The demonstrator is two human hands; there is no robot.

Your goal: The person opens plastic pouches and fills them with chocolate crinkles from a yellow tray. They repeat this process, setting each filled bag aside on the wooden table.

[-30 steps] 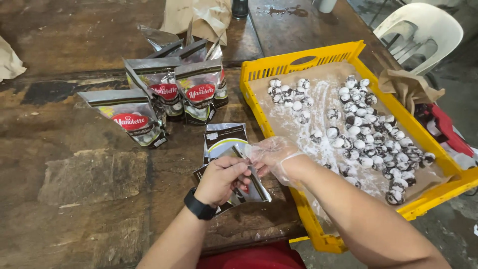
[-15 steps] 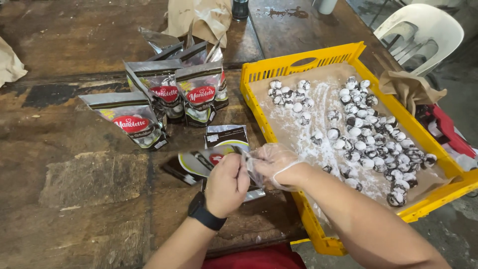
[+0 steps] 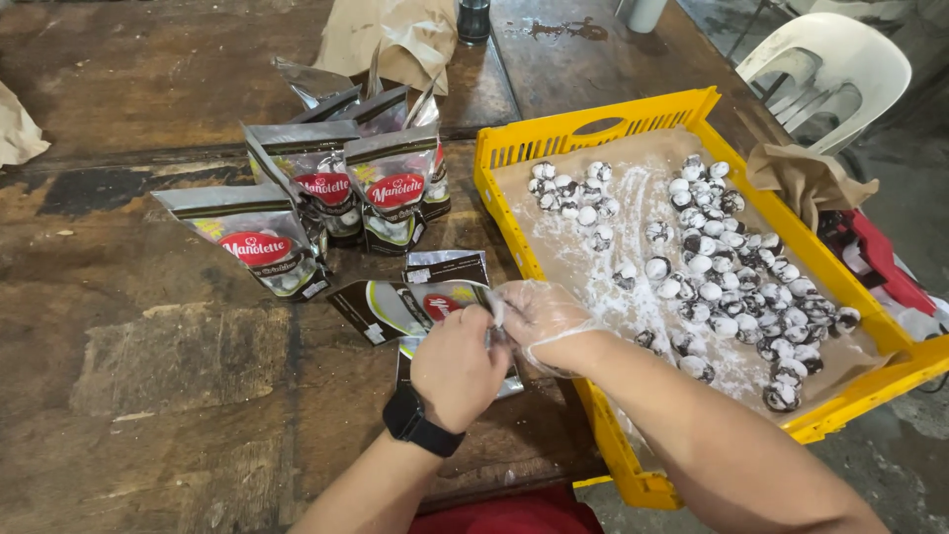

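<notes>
Left hand (image 3: 458,368) and gloved right hand (image 3: 542,318) are pinching a pouch (image 3: 410,304) at its mouth, fingers closed on it. It is lying flat on the tabletop (image 3: 148,396) beside the crate (image 3: 593,133), keeping the cookies (image 3: 707,267) in reach

Rough, worn wood bench (image 3: 148,376), glossy foil pouches (image 3: 326,183), yellow hard plastic crate (image 3: 633,124), thin clear plastic glove on right hand (image 3: 539,316), crumpled brown paper (image 3: 390,35)

Bare table (image 3: 148,396) left; pouches (image 3: 326,198) ahead, yellow crate (image 3: 593,133) right
</notes>
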